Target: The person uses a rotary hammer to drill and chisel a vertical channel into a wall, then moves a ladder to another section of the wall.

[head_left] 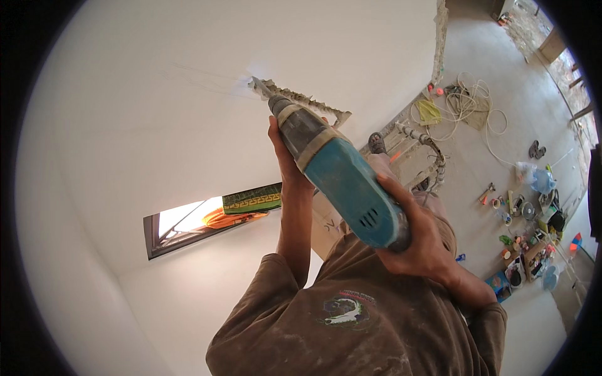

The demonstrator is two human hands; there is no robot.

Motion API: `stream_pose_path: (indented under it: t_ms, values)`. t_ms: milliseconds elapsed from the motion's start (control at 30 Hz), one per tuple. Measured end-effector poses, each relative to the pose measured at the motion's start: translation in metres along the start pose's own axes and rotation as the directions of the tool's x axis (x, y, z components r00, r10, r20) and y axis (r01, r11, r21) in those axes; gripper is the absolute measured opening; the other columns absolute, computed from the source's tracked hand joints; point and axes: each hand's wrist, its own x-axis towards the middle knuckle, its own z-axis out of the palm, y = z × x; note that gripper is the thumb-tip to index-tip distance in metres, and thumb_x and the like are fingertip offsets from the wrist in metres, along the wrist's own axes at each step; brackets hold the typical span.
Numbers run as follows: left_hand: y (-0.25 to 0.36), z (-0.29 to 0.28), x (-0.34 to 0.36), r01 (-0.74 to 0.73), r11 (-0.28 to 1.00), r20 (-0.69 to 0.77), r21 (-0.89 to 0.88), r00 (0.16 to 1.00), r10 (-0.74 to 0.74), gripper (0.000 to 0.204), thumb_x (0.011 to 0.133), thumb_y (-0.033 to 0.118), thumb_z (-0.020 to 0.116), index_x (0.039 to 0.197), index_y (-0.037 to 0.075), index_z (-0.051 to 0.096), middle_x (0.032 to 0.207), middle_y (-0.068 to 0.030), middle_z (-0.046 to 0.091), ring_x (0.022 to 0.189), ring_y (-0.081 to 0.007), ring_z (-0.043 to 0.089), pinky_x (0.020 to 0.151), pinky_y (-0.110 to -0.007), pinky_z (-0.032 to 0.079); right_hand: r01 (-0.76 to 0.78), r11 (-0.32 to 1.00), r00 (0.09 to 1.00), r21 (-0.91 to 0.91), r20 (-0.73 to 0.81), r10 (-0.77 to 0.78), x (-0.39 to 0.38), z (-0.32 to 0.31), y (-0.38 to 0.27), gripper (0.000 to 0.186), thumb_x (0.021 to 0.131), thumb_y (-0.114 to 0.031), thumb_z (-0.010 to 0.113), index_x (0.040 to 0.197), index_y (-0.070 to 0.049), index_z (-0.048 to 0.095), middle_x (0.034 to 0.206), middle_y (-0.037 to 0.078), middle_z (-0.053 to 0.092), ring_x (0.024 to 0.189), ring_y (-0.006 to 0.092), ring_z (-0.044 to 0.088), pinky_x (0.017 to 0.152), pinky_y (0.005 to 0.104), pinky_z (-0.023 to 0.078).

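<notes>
Both my hands hold a teal and black rotary hammer (351, 188), its body dusty and slanting up to the left. My left hand (283, 150) is wrapped under the front of the body, behind the chuck; most of its fingers are hidden by the tool. At the rear end my right hand (417, 241) grips the handle, which is largely hidden. The bit (259, 86) points into the left end of a rough, chipped groove (307, 100) in the white wall (188, 125). Faint lines on the wall run left from the bit.
A ladder-like frame (433, 150) stands below, with my shoe (377, 143) beside it. Coiled pale cable (467, 113) lies on the grey floor, and tools and containers (527, 250) clutter its right side. A window opening (188, 222) with coloured cloths is at left.
</notes>
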Motion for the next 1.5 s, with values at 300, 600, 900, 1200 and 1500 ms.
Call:
stream_pose_path:
  t_ms: [300,600,900,1200,1500]
  values:
    - [0.006,0.024,0.023,-0.02,0.993,-0.083,-0.112,0.996,0.011,0.069,0.088,0.072,0.043,0.115,0.01,0.058,0.107,-0.0159,0.063,0.095,-0.0285,0.065,0.08,-0.043,0.057,-0.076,0.997,0.997,-0.012,0.019,0.076,0.036,-0.031,-0.023,0.087,0.063,0.0,0.074,0.141,0.002,0.037,0.123,0.019,0.061,0.115,0.0242,0.06,0.097,0.0341,0.045]
    - [0.026,0.039,0.038,-0.022,0.992,-0.029,-0.124,0.999,0.019,0.063,0.092,0.066,0.043,0.119,0.011,0.057,0.11,-0.0086,0.065,0.099,-0.0231,0.065,0.084,-0.039,0.056,-0.1,0.994,0.995,0.038,0.015,0.1,0.071,-0.042,-0.041,0.085,0.065,0.0,0.072,0.141,0.006,0.034,0.13,0.018,0.055,0.121,0.0211,0.054,0.102,0.0329,0.041]
    - [0.039,0.059,0.056,-0.132,0.978,0.071,-0.163,0.987,0.145,0.056,0.095,0.059,0.046,0.116,0.009,0.057,0.115,-0.0073,0.064,0.107,-0.0222,0.063,0.094,-0.036,0.053,0.073,0.978,0.997,-0.193,0.037,-0.067,0.106,-0.061,-0.073,0.086,0.059,0.004,0.064,0.14,0.003,0.038,0.128,0.021,0.055,0.122,0.0262,0.054,0.103,0.0392,0.042]
    - [0.057,0.03,0.069,-0.192,0.979,0.027,-0.063,0.981,0.194,0.065,0.095,0.065,0.034,0.121,0.01,0.057,0.119,-0.0076,0.063,0.114,-0.0263,0.058,0.1,-0.044,0.046,0.035,0.969,0.985,-0.243,0.17,0.007,0.15,-0.05,-0.07,0.083,0.064,-0.004,0.067,0.142,-0.009,0.04,0.112,0.019,0.063,0.107,0.0295,0.063,0.092,0.0387,0.048]
    - [-0.012,0.006,-0.007,0.123,0.982,-0.075,-0.141,0.988,-0.134,0.075,0.084,0.077,0.042,0.112,0.009,0.059,0.104,-0.0178,0.063,0.1,-0.0353,0.061,0.085,-0.05,0.053,-0.015,0.994,0.998,-0.105,0.054,0.021,-0.007,-0.011,0.015,0.092,0.06,-0.011,0.079,0.143,-0.004,0.039,0.116,0.026,0.063,0.106,0.0381,0.064,0.09,0.0396,0.051]
